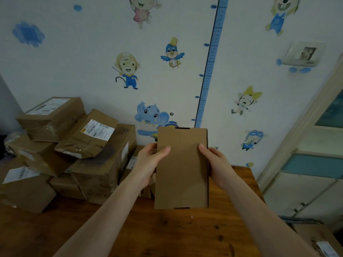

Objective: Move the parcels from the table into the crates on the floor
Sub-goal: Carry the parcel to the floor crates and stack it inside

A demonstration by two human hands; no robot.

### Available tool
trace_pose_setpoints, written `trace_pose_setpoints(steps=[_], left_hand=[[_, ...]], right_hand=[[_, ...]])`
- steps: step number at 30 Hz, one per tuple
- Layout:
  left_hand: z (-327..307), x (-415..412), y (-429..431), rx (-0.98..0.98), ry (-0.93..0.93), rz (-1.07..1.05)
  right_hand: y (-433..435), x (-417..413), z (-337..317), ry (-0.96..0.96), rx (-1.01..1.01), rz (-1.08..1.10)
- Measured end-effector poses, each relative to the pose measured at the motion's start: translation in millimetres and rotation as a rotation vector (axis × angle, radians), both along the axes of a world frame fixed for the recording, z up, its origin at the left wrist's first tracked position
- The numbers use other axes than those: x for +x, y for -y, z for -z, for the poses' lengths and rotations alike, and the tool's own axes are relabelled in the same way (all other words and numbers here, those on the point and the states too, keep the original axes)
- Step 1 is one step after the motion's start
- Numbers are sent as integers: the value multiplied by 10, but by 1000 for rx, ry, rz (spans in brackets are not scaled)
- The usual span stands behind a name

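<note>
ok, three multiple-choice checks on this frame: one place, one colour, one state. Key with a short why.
1. Where is the parcel pile relative to the held box?
A) to its left
B) to its right
C) stacked on top of it

2. What colour is the elephant sticker?
A) red
B) blue
C) green

3. How is the held box handled?
A) lying untouched
B) pinched by one hand only
C) gripped by both hands

Key:
1 A: the pile sits on the table left of the box.
2 B: its body is plainly blue.
3 C: the left hand and right hand grip its side edges, thumbs on the front.
</note>
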State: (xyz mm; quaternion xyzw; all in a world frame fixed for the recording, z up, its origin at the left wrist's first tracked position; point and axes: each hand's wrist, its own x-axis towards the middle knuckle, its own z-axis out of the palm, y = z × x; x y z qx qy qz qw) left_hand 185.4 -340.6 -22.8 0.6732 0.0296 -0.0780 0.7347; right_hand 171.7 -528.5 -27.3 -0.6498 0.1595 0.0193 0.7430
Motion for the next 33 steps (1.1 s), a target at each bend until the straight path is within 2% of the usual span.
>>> trace_pose_setpoints(steps=[4,10,13,16,20,25,28,33], left_hand=[[-15,16,3,121,85,-3],[-69,50,-4,362,346,-54],[-132,89,7,439,408,-50],[-208,160,9,423,421,-65],[-311,193,-5,444,457,-112],[-408,204,57,309,334,-122],[-481,208,79,313,250,-143],[-566,210,96,-65,104,-50]], right_hand=[[-38,8,-53,43,-81,9],[-67,26,-208,119,-182,-13],[-108,100,-284,38,-143,22],[-149,157,-397,-13,-78,38],[-159,125,-557,-55,-16,-42],[-195,47,-538,50,62,-142],[-273,-7,-500,118,55,-161],[-359,-87,-467,160,4,-165]])
